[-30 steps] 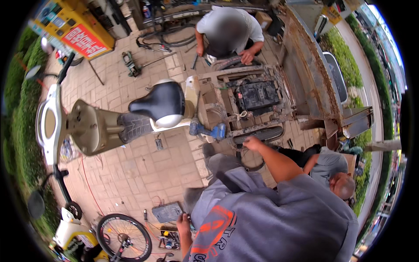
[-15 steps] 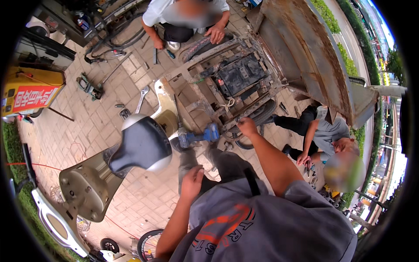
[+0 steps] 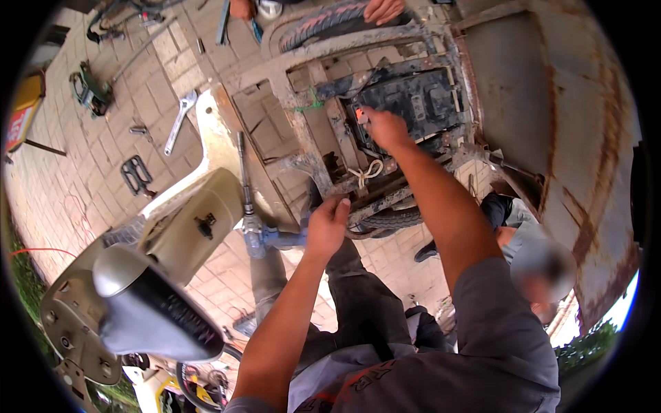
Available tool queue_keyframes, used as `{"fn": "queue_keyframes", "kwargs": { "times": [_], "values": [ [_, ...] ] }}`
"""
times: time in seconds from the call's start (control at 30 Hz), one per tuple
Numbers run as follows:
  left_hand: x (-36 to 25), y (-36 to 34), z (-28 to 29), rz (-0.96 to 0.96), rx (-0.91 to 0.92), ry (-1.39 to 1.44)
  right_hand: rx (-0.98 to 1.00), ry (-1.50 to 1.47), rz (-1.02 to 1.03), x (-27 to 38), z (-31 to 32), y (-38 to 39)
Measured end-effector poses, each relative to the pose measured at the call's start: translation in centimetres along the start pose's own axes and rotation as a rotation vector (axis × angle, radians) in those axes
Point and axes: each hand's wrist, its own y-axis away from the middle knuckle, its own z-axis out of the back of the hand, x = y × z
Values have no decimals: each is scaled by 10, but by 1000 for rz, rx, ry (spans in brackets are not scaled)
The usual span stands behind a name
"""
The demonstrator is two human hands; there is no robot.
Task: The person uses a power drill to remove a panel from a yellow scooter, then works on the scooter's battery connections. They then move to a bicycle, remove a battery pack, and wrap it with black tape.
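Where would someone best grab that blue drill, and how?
Probably take the blue drill by its handle, reaching from the person's side with fingers wrapped around it. The handle juts out sideways to the right of the body, while the long metal shaft points away from the person. The left hand overlaps the handle's outer end in view; whether it touches is unclear.

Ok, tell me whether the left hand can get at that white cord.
Probably yes: the white cord lies uncovered just beyond the left hand, and the right forearm passes beside it, not over it.
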Motion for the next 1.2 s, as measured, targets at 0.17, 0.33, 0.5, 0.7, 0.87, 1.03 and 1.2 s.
{"fn": "queue_keyframes", "kwargs": {
  "times": [0.17, 0.33, 0.5, 0.7, 0.87, 1.03, 1.2],
  "values": [
    [75, 18, -7, 228, 28, -68, 184, 88, 172, -29, -39, -54],
    [120, 51, -26, 383, 33, -22, 276, 87, 146, -17, -20, -62],
    [128, 65, -37, 443, 97, -61, 333, -15, 158, -27, -22, -76],
    [103, 59, -37, 441, 208, -114, 391, -103, 82, -36, -37, -86],
    [73, 43, -40, 346, 175, 1, 463, -54, 72, -30, -28, -89],
    [69, 37, -43, 325, 205, 87, 433, -33, 84, -27, -24, -87],
    [72, 38, -37, 318, 222, 79, 422, -13, 97, -28, -31, -84]
  ]
}}
